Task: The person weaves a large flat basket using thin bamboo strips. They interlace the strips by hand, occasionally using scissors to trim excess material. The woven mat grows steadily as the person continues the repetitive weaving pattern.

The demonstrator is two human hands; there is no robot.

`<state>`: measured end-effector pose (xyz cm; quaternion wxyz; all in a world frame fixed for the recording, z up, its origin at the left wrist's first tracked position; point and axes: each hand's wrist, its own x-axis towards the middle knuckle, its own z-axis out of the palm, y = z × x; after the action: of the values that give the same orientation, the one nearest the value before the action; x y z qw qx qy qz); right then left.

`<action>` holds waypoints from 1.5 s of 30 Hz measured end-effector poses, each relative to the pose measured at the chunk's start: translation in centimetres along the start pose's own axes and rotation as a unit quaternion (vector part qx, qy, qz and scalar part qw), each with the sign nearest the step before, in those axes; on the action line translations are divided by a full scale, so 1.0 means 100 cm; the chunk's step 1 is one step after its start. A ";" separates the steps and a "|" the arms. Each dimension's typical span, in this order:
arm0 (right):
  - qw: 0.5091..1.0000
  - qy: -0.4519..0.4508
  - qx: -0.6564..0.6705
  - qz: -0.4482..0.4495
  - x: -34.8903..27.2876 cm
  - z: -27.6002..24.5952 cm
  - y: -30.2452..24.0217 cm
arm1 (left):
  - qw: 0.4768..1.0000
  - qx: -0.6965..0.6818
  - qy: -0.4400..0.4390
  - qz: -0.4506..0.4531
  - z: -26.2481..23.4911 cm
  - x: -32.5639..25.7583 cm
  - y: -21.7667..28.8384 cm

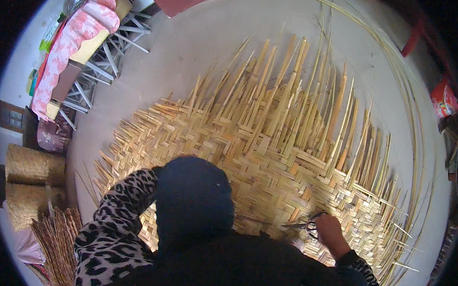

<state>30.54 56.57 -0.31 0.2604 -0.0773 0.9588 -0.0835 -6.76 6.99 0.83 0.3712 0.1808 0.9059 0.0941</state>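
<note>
My right hand [330, 232] is closed round the dark handles of a pair of scissors [301, 226]. The blades point left, low over a large mat [261, 162] woven from flat, pale yellow strips. My left arm, in a black-and-grey leopard-print sleeve, bends up beside a rounded dark blue cloth shape [193, 195]. That shape hides my left hand. A small blurred pale patch shows just below the scissors, and I cannot make out what it is. Along the far and right edges of the mat, loose strip ends [292, 89] stick out unevenly.
Long thin strips [412, 100] curve over the grey floor [213, 32] on the right. At the left stand a row of folding-legged seats [107, 61] under pink cloth, woven cylinders [33, 167] and a bundle of brown stalks [59, 238]. A red bag [444, 99] lies far right.
</note>
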 end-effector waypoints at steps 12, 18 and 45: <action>0.963 -0.001 0.176 0.206 -0.004 -0.120 0.018 | 0.963 -0.172 0.176 0.113 -0.031 0.069 0.000; 0.991 -0.003 0.034 0.130 0.090 -0.198 -0.008 | 0.939 -0.076 0.280 0.185 0.005 0.039 -0.051; 0.934 0.022 0.174 0.312 -0.027 -0.157 0.059 | 0.903 0.173 0.066 0.388 0.089 -0.035 -0.064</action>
<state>24.20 64.72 13.17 0.2618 0.2737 0.9105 -0.1657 0.22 0.04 -5.16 0.2076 0.5727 0.7885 0.0842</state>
